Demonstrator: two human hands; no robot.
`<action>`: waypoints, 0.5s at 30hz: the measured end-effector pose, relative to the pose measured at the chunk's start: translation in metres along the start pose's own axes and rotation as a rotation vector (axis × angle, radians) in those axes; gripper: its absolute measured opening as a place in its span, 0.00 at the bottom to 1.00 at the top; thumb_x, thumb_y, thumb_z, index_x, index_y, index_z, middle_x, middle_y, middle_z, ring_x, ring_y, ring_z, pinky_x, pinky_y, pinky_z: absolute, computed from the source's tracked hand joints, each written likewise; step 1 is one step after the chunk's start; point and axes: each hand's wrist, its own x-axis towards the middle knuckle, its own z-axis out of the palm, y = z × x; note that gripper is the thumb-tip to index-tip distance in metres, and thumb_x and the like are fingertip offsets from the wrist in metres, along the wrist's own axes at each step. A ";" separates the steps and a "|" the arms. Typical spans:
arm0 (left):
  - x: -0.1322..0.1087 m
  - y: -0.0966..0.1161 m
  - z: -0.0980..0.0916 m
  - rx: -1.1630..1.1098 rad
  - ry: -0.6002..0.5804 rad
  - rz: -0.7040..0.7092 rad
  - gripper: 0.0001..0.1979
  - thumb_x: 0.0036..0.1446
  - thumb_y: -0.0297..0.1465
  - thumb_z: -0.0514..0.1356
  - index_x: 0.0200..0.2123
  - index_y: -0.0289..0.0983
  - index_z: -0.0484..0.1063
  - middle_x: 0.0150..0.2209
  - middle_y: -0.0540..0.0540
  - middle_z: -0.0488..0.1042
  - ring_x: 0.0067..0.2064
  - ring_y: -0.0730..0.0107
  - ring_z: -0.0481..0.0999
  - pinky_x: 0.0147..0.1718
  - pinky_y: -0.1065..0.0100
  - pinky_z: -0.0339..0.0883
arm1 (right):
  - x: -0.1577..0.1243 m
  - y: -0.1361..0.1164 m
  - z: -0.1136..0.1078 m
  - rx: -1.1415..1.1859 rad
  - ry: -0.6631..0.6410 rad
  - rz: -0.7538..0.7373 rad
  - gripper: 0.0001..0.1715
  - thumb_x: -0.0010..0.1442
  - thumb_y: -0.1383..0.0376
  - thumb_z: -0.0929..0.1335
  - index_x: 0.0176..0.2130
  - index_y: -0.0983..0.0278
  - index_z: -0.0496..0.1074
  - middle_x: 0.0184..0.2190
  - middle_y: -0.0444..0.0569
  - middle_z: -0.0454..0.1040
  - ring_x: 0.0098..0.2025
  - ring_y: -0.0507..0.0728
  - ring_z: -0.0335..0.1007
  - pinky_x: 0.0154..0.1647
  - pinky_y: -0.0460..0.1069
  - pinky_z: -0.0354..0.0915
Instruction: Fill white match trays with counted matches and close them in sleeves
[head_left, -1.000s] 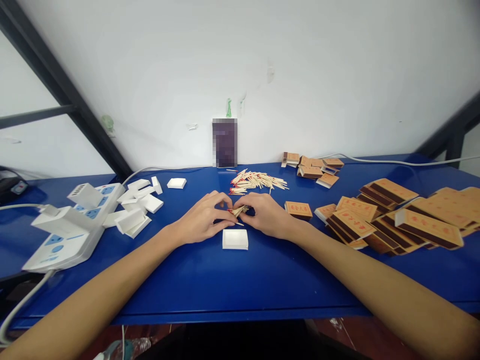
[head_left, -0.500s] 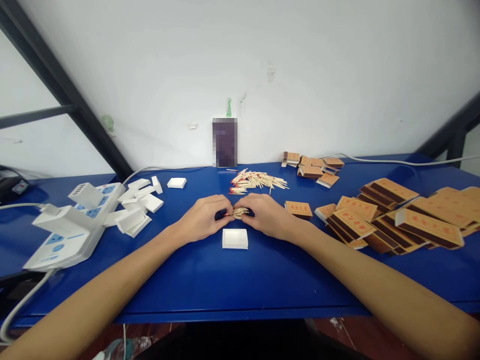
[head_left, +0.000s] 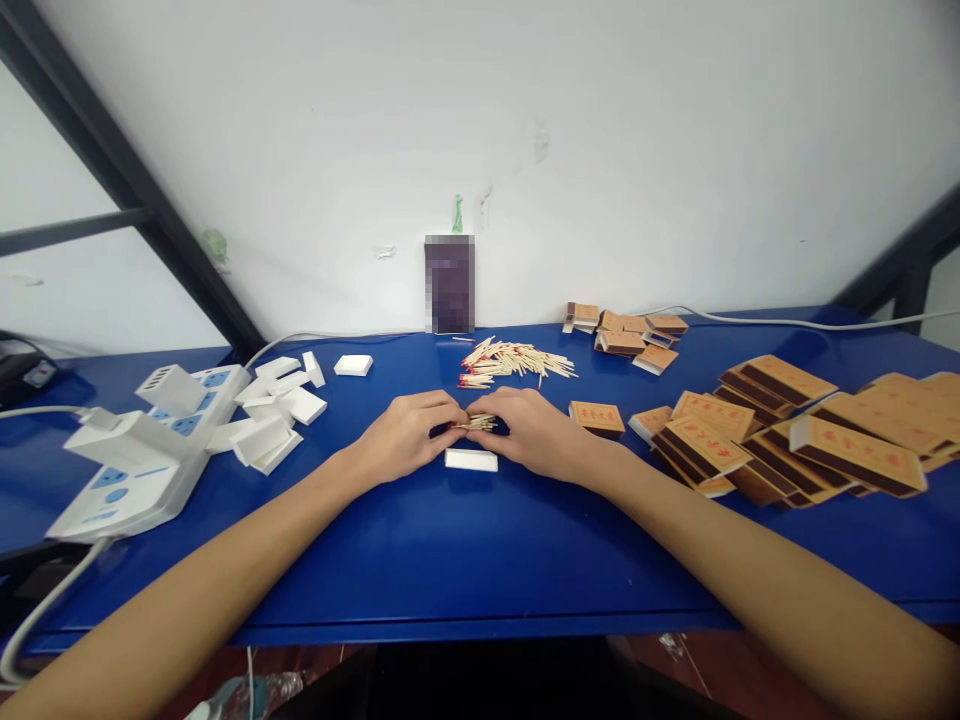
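A small bundle of matches [head_left: 481, 423] lies between my two hands, level with the table. My left hand [head_left: 412, 432] pinches its left end, fingers and thumb closed. On the other end, my right hand [head_left: 527, 430] grips the bundle with thumb and bent fingers; the match heads are mostly covered. Just below the hands is a white matchbox tray [head_left: 471, 460], tipped so that one long side shows. Beyond my fingers a loose pile of red-tipped matches [head_left: 517, 360] is spread on the blue table [head_left: 420, 570].
White trays [head_left: 281, 405] lie in a heap at left, beside a power strip [head_left: 150, 470] with plugs and cables. At right are many orange matchbox sleeves [head_left: 705, 445], one single matchbox [head_left: 596, 418] near my right hand, and more sleeves [head_left: 622, 340] at the back.
The white tray has tipped from lying with its inside showing to showing a narrow side, nearer my hands. Both hands stay in place on the matches, with the fingers slightly shifted.
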 end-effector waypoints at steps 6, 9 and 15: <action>0.001 0.000 0.000 -0.021 -0.003 -0.039 0.08 0.66 0.32 0.57 0.39 0.36 0.74 0.39 0.45 0.76 0.40 0.69 0.76 0.41 0.67 0.71 | 0.002 0.003 -0.002 -0.004 -0.016 -0.013 0.08 0.65 0.66 0.67 0.43 0.63 0.76 0.38 0.50 0.80 0.41 0.57 0.74 0.42 0.50 0.65; 0.002 0.000 -0.002 -0.046 -0.028 -0.089 0.07 0.65 0.33 0.58 0.40 0.36 0.73 0.41 0.45 0.76 0.41 0.68 0.76 0.43 0.66 0.71 | 0.002 0.003 -0.002 0.006 -0.013 -0.011 0.09 0.64 0.68 0.66 0.42 0.63 0.77 0.38 0.50 0.80 0.40 0.57 0.75 0.42 0.50 0.65; 0.003 0.001 -0.003 -0.061 -0.072 -0.159 0.06 0.63 0.32 0.59 0.37 0.36 0.73 0.37 0.48 0.78 0.38 0.69 0.78 0.39 0.68 0.69 | -0.001 0.000 -0.002 0.046 -0.007 -0.004 0.11 0.62 0.66 0.68 0.45 0.62 0.76 0.42 0.50 0.79 0.45 0.59 0.73 0.46 0.53 0.65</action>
